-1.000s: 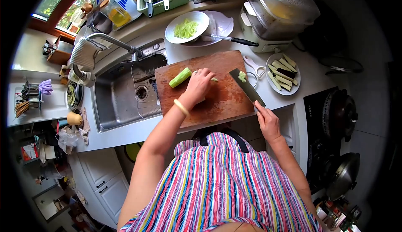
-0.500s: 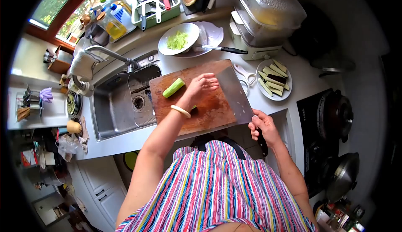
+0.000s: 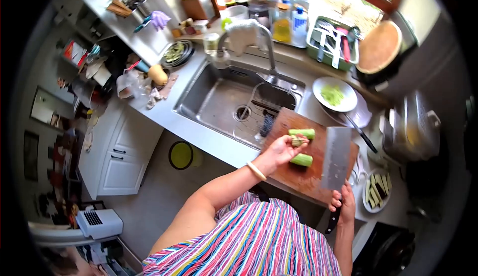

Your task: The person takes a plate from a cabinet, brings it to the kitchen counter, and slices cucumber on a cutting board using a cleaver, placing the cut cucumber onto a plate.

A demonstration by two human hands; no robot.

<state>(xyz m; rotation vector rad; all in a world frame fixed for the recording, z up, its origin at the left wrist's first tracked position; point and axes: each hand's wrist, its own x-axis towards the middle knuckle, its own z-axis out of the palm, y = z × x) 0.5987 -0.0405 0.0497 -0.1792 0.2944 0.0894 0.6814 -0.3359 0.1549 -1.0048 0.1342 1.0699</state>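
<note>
My left hand [image 3: 282, 151], with a pale bangle on its wrist, is closed around a small greenish-brown vegetable scrap [image 3: 298, 140] above the cutting board. Its fingers partly cover the scrap. Behind it on the wooden cutting board [image 3: 318, 189] lies a peeled light-green piece of squash or cucumber [image 3: 307, 133]. A second green piece [image 3: 302, 160] rests nearer me, beside the fingers. At the board's right, my right hand [image 3: 344, 206] grips the black handle of a cleaver [image 3: 337, 156]. Its broad blade is over the board's right part, apart from the vegetables.
A steel sink [image 3: 209, 104] with a faucet adjoins the board's left. Behind stands a white bowl of green shreds [image 3: 332, 95]; a plate of eggplant strips [image 3: 377, 192] is at the right. A peeler [image 3: 360, 166] lies between. A green-lined bin [image 3: 185, 155] stands on the floor.
My view has swung left, toward the sink and floor. My left hand now holds a small scrap, and a second green piece shows beside it. The cleaver stays in my right hand.
</note>
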